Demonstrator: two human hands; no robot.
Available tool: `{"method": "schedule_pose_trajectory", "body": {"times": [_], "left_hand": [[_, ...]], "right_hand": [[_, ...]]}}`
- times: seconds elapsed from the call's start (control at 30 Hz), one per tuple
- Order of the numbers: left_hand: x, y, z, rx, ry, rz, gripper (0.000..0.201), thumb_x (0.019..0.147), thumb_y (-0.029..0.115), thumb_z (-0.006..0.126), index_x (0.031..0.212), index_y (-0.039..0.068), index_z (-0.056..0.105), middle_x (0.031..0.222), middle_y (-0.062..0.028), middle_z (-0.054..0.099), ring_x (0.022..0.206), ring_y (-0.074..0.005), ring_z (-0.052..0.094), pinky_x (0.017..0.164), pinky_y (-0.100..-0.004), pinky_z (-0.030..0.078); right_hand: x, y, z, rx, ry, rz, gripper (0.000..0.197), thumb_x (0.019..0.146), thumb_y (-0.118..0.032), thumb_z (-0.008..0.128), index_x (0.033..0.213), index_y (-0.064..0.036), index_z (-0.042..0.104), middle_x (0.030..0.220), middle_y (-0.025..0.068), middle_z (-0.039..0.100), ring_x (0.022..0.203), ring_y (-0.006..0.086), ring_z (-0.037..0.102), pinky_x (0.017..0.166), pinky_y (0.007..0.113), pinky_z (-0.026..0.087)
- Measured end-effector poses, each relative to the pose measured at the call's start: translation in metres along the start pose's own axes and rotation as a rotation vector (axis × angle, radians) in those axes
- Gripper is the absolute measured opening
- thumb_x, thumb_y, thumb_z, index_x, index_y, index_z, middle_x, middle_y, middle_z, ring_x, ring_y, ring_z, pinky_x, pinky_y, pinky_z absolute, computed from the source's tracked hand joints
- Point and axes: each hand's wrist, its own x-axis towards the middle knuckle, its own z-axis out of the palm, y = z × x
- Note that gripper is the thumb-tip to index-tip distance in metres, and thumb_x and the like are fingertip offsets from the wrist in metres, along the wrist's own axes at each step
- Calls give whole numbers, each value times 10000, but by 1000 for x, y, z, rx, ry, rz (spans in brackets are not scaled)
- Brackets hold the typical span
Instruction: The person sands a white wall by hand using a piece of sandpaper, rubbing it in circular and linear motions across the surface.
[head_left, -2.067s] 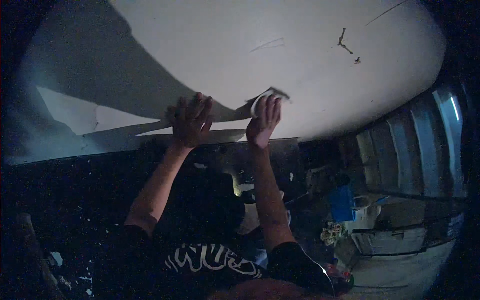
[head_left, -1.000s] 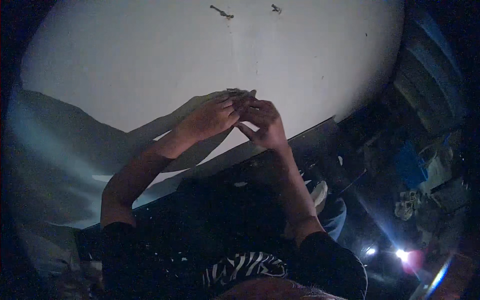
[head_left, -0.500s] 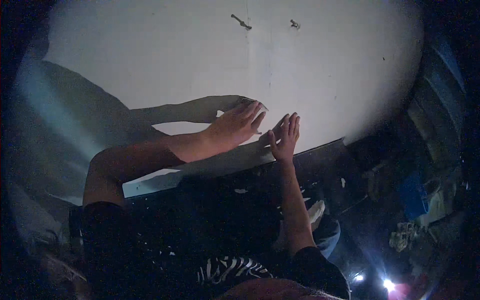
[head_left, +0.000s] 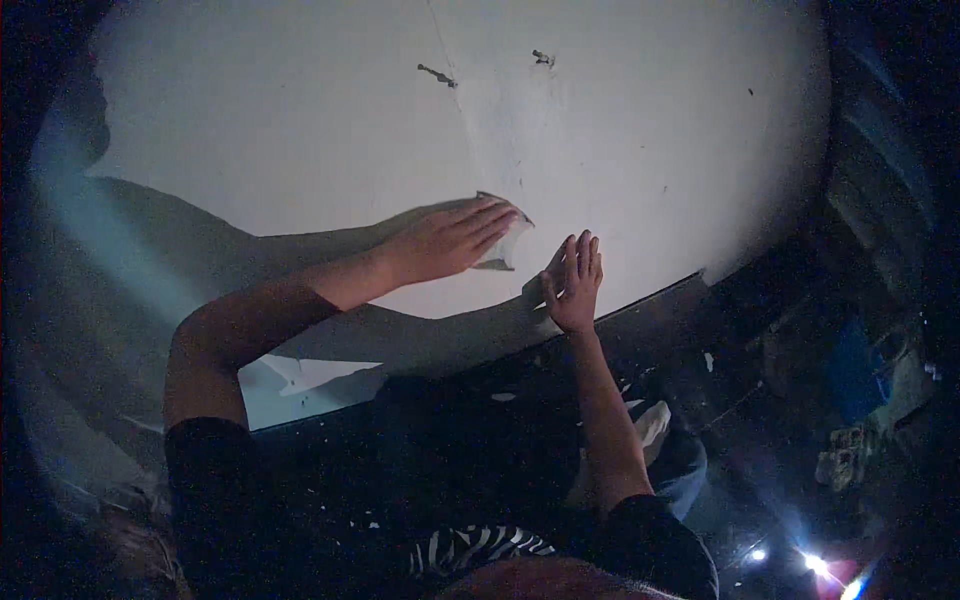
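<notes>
My left hand (head_left: 447, 245) lies along a broad white surface (head_left: 330, 130), its fingers straight and close together. Under them is a thin pale sheet (head_left: 515, 245), pressed against the white surface; its dark edges show above and to the right of the fingertips. The thumb is hidden, and I cannot tell what the sheet is made of. To the right, my right hand (head_left: 575, 292) is open near the lower edge of the white surface, fingers pointing up and thumb apart. Nothing shows in it. Whether its palm touches the surface is unclear.
Two dark gouges, a left one (head_left: 437, 75) and a right one (head_left: 543, 58), mark the upper white surface. Shadows of my arms cross it. At the right are a blue container (head_left: 858, 372) and a pale blocky object (head_left: 845, 455) in the dark. Bright lights (head_left: 815, 563) shine at lower right.
The view has shifted and turned slightly. My left hand has flattened and drawn a little left, its thumb no longer showing, and more of the sheet is visible. My right hand stays nearly in place.
</notes>
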Motion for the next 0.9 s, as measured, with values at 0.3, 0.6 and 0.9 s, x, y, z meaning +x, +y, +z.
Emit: {"method": "schedule_pose_trajectory", "body": {"times": [0.3, 0.6, 0.9], "left_hand": [[9, -63, -33, 51, 50, -279, 555, 878, 141, 511, 1401, -31, 443, 1502, -181, 425, 1406, -316, 398, 1187, -441, 311], [-11, 39, 2, -130, -205, -105, 584, 909, 199, 457, 1461, 15, 403, 1550, -166, 367, 1443, -270, 343, 1222, -425, 235], [7, -18, -14, -123, -164, -320, 587, 876, 148, 496, 1454, 65, 437, 1574, -70, 353, 1468, -289, 287, 1217, -464, 237]], "right_hand": [[19, -4, -11, 42, -20, -28, 829, 885, -371, 660, 1558, -91, 265, 1625, 217, 169, 1501, 435, 116, 1177, 598, 139], [25, -10, -17, -6, -126, -11, 1101, 723, -597, 753, 1561, -97, 243, 1631, 239, 95, 1497, 466, 73, 1167, 655, 88], [22, -10, -17, -118, -191, 6, 1177, 636, -528, 844, 1554, -95, 249, 1625, 245, 103, 1494, 471, 73, 1155, 674, 121]]}}
